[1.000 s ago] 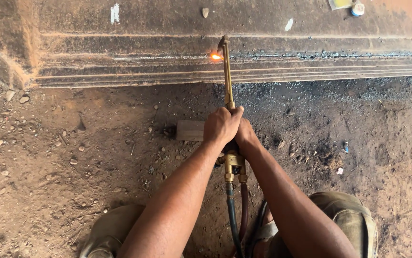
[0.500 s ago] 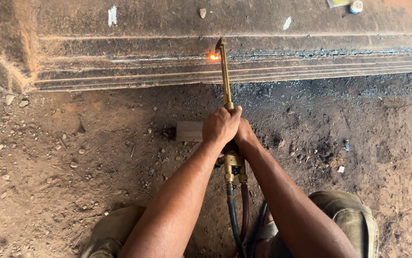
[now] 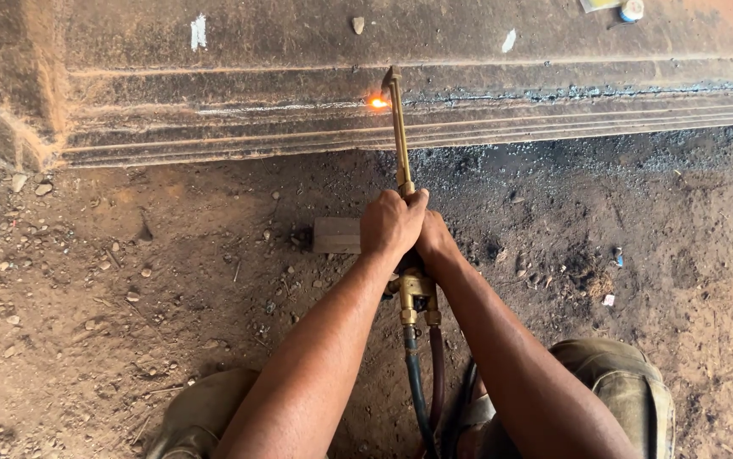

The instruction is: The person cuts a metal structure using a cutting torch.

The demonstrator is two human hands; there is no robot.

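Note:
Both my hands grip a long brass cutting torch (image 3: 399, 136) that points away from me. My left hand (image 3: 390, 224) wraps the handle from the left; my right hand (image 3: 436, 240) holds it from the right, just behind. The torch tip sits at a rusty steel slab (image 3: 213, 93), where a small orange flame (image 3: 377, 102) glows on its edge. A dark, rough cut line (image 3: 587, 92) runs along the slab to the right of the flame. Two hoses (image 3: 421, 382) trail from the torch's brass fittings back between my knees.
The ground is brown dirt with pebbles and dark slag (image 3: 604, 157) under the cut part of the slab. A small flat block (image 3: 336, 235) lies on the dirt just left of my hands. My knees (image 3: 621, 391) show at the bottom.
The torch tip and flame have crept slightly left along the slab edge. My hands keep the same grip.

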